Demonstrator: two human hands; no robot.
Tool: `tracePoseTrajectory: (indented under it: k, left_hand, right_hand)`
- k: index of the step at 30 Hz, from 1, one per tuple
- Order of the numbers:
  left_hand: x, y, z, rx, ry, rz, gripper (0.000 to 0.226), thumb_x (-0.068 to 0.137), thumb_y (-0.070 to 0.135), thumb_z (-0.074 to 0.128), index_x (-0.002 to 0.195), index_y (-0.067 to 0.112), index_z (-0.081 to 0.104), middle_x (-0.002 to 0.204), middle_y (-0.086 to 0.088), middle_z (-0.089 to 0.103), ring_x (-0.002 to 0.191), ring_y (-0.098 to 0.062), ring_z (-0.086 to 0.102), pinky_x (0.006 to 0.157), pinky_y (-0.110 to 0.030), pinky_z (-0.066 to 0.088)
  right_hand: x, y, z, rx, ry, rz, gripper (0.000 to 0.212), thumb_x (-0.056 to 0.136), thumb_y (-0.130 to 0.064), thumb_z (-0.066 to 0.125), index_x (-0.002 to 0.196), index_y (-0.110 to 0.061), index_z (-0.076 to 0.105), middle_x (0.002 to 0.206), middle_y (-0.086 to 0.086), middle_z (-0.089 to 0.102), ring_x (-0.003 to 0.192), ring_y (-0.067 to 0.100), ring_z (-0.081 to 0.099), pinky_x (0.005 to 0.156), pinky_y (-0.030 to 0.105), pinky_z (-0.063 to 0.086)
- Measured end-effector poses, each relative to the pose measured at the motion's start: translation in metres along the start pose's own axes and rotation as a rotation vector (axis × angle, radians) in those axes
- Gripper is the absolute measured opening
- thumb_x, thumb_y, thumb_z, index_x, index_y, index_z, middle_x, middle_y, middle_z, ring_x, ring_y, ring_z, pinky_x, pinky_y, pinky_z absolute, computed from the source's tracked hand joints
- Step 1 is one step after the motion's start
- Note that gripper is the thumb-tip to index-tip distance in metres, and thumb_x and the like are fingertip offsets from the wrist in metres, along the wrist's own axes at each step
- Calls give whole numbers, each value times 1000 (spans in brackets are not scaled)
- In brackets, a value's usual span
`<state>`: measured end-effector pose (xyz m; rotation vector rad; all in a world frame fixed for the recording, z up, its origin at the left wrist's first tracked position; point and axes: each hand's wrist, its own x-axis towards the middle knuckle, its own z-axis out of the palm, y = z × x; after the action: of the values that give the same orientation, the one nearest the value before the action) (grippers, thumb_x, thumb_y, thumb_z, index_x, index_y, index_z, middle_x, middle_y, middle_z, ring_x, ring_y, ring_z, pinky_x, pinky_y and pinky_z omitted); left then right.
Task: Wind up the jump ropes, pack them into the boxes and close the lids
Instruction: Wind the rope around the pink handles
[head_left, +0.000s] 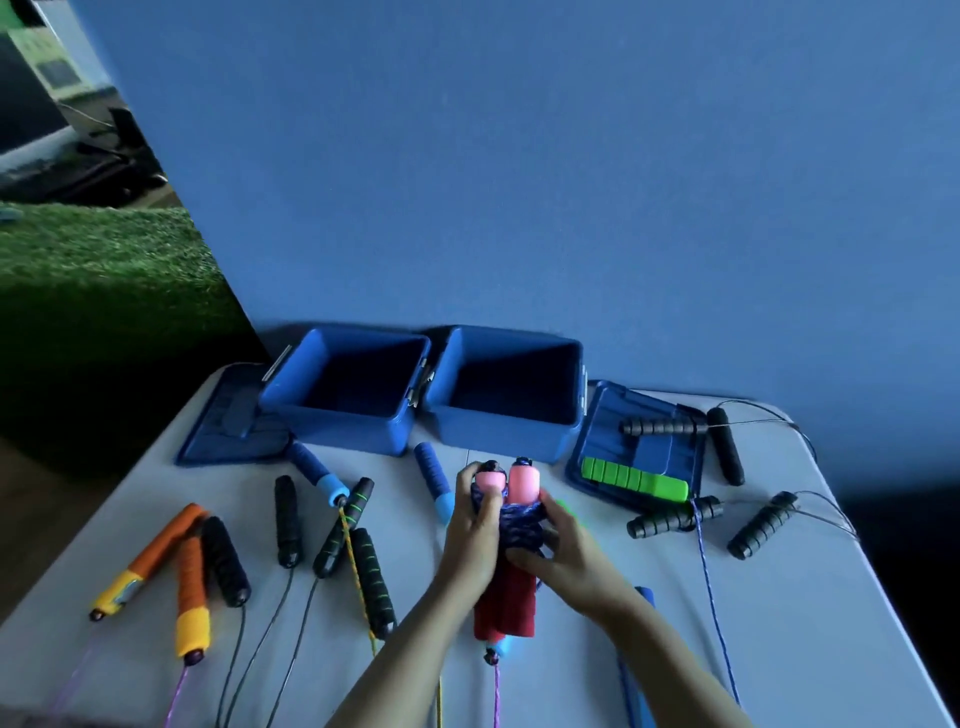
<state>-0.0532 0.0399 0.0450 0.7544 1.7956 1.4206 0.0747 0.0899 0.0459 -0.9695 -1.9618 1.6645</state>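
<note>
Both my hands hold one jump rope bundle (511, 519) above the middle of the table. Its two handles are red with pink ends and stand side by side, with dark blue cord wound round them. My left hand (475, 525) grips the bundle from the left, thumb over the cord. My right hand (563, 553) grips it from the right, fingers on the wound cord. Behind the bundle stand two open blue boxes, the left box (345, 415) and the right box (506, 426), both with nothing visible inside.
One blue lid (228, 431) lies left of the boxes; another lid (647, 457) lies right, under a green handle (634, 478) and a black handle (662, 427). Orange handles (192, 592), black handles (288, 519) and blue handles (317, 470) lie around with cords hanging off the table's front edge.
</note>
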Motion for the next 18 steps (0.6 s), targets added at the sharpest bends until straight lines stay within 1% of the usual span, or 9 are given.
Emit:
tracePoseTrajectory:
  k: [3,5,7,8,11,14,16,17,18]
  left_hand:
    - [8,1,1,-39,-1,-30,21,91,40,47,109,29,50,102,4,62,81,7,59,70,-8,43]
    - [15,1,-3,-68,-55,-66,24,85,41,50,107,31,51,101,4,62,89,-1,61,76,-12,44]
    - [25,-1,-11,-56,-127,-69,19,90,34,59,108,33,53,101,9,64,96,-6,62,83,-16,45]
    - [30,0,-16,-15,-162,-60,21,90,34,63,110,36,54,100,14,65,98,-4,63,84,-15,45]
    - [49,2,-32,90,-204,-22,24,90,38,66,111,42,57,95,20,68,93,2,63,76,-8,44]
    - [80,13,-45,118,-214,-14,23,86,44,68,107,46,57,93,11,69,82,1,65,74,-15,49]
    - [109,16,-56,221,-209,87,28,89,47,62,115,42,55,96,11,68,85,5,62,76,-13,47]
    - [125,16,-62,321,-155,202,35,90,51,58,120,35,57,100,9,67,91,2,63,81,-16,47]
    - [144,12,-69,435,-82,343,42,89,52,54,121,25,60,103,5,67,96,-6,64,85,-23,50]
  right_hand:
    - [7,1,-1,-24,-3,-5,46,77,-14,71,110,-38,50,103,-9,67,97,9,66,88,29,52]
    - [11,3,2,-62,37,-5,48,78,-14,72,109,-42,49,101,-10,68,95,5,65,84,22,51]
    - [17,3,5,-11,87,7,51,76,-15,74,113,-40,50,104,-4,69,94,7,67,81,21,52]
    - [22,4,5,31,114,22,54,73,-15,76,115,-39,52,107,0,67,93,8,67,80,21,52]
    - [44,3,6,116,154,52,61,70,-6,79,113,-40,54,110,1,65,89,11,68,76,21,52]
    - [68,-5,11,143,214,49,57,68,-1,79,108,-35,57,104,-1,67,85,9,68,73,17,51]
    - [86,-11,12,169,262,56,55,70,7,76,104,-32,57,100,0,68,79,5,66,70,15,50]
    - [96,-13,11,172,286,57,57,70,8,76,107,-31,56,101,1,68,79,4,67,69,14,50]
    - [108,-13,9,174,315,60,61,69,8,76,112,-30,54,102,2,68,81,4,67,70,15,50]
